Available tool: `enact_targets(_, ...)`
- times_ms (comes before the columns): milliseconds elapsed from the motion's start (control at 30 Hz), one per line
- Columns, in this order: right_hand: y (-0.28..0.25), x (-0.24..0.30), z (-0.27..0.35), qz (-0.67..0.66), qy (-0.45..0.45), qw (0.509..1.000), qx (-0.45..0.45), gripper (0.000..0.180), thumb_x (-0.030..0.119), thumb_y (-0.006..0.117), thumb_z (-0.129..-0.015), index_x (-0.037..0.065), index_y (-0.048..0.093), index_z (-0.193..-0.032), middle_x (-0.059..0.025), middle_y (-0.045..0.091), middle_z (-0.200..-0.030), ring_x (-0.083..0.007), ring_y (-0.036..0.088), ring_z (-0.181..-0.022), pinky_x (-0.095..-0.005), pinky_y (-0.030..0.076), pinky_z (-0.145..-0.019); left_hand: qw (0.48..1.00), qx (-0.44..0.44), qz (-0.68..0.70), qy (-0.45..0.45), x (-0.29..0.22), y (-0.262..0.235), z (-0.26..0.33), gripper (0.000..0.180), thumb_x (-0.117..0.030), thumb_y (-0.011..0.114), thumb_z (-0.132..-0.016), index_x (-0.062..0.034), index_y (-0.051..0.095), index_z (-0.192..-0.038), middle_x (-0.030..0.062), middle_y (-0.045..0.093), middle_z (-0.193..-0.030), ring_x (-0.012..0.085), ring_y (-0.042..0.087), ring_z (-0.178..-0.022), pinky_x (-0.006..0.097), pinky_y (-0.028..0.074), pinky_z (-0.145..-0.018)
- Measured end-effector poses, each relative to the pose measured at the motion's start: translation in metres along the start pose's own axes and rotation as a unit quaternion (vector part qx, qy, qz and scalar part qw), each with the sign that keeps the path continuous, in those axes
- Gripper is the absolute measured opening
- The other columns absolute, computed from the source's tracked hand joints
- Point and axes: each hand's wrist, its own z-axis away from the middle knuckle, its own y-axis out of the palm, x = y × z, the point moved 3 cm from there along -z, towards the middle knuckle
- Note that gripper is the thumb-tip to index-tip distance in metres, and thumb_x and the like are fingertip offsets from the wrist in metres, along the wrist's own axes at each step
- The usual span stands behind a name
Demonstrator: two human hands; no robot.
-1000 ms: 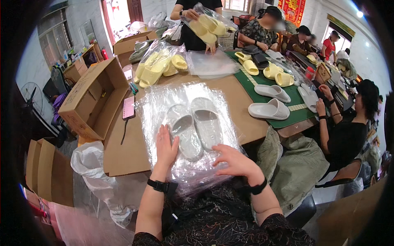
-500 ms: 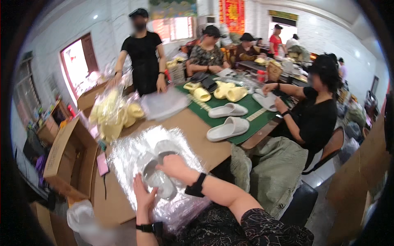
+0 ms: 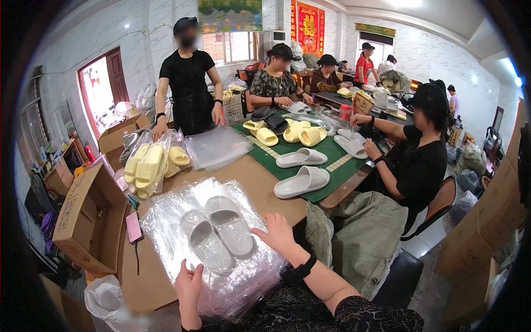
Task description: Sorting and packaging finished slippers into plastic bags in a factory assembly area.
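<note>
Two grey slide slippers, the left one (image 3: 213, 253) and the right one (image 3: 236, 235), lie side by side on a stack of clear plastic bags (image 3: 166, 243) in front of me. Shiny film shows around the left slipper; I cannot tell whether the pair is inside a bag. My left hand (image 3: 189, 283) is open at the near left of the stack, thumb and fingers apart, holding nothing. My right hand (image 3: 277, 235) is open too, fingers spread just right of the right slipper's heel.
An open cardboard box (image 3: 91, 216) and a pink phone-like object (image 3: 133, 228) are at left. Bagged yellow slippers (image 3: 148, 169) lie beyond, by a standing person. More grey slippers (image 3: 303, 183) rest on the green mat (image 3: 274, 157). A co-worker (image 3: 415, 171) handles slippers at right, near a sack (image 3: 368, 232).
My right hand has left the slippers and moved right, its fingers spreading. My left hand has drawn back toward me, off the left slipper. Both grey slippers now show uncovered by hands.
</note>
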Motion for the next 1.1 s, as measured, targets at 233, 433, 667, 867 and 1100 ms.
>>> enact_targets(233, 0.017, -0.007, -0.003, -0.125, 0.045, 0.977, 0.169, 0.048, 0.048, 0.066, -0.084, 0.004, 0.067, -0.103, -0.0167, 0.069, -0.089, -0.0354, 0.067, -0.088, -0.0458, 0.052, -0.077, 0.935, 0.207, 0.285, -0.045, 0.022, 0.023, -0.008, 0.088, -0.002, 0.072, -0.083, 0.0041, 0.017, -0.153, 0.0074, 0.065, -0.080, 0.0160, 0.066, -0.068, 0.026, 0.052, -0.055)
enact_targets(433, 0.024, -0.008, -0.036, -0.356, 0.057, 0.927, 0.103, 0.029, 0.024, 0.066, -0.092, 0.001, 0.066, -0.110, -0.0064, 0.065, -0.081, -0.0124, 0.060, -0.068, -0.0292, 0.049, -0.061, 0.917, 0.027, 0.392, 0.073, 0.005, -0.011, -0.028, 0.073, 0.005, 0.062, -0.084, 0.0017, 0.030, -0.150, 0.0063, 0.061, -0.086, 0.0145, 0.064, -0.069, 0.026, 0.053, -0.062)
enact_targets(667, 0.033, -0.033, 0.000, -0.426, 0.199, 0.843, 0.262, 0.031, 0.031, 0.067, -0.094, 0.002, 0.066, -0.103, -0.0013, 0.064, -0.075, -0.0086, 0.055, -0.056, -0.0239, 0.041, -0.049, 0.935, 0.045, 0.347, -0.065, 0.060, -0.006, -0.016, 0.050, -0.008, 0.064, -0.091, 0.0021, 0.046, -0.137, 0.0065, 0.063, -0.085, 0.0115, 0.059, -0.061, 0.025, 0.049, -0.053)
enact_targets(867, 0.006, -0.038, 0.020, -0.384, 0.164, 0.827, 0.377, 0.038, 0.036, 0.074, -0.087, 0.000, 0.066, -0.092, -0.0032, 0.067, -0.078, -0.0106, 0.061, -0.068, -0.0262, 0.049, -0.060, 0.962, 0.178, 0.189, -0.080, 0.032, -0.009, 0.000, 0.023, -0.014, 0.067, -0.090, 0.0016, 0.068, -0.107, 0.0061, 0.070, -0.079, 0.0072, 0.053, -0.054, 0.020, 0.042, -0.049)
enact_targets(1100, -0.012, -0.046, 0.004, -0.469, 0.154, 0.782, 0.380, 0.029, 0.024, 0.068, -0.091, 0.001, 0.069, -0.109, -0.0016, 0.071, -0.091, -0.0032, 0.056, -0.077, -0.0219, 0.044, -0.063, 0.938, 0.146, 0.312, -0.046, 0.034, -0.020, -0.006, 0.018, -0.007, 0.064, -0.090, 0.0038, 0.067, -0.103, 0.0114, 0.073, -0.085, 0.0077, 0.052, -0.050, 0.021, 0.043, -0.047)
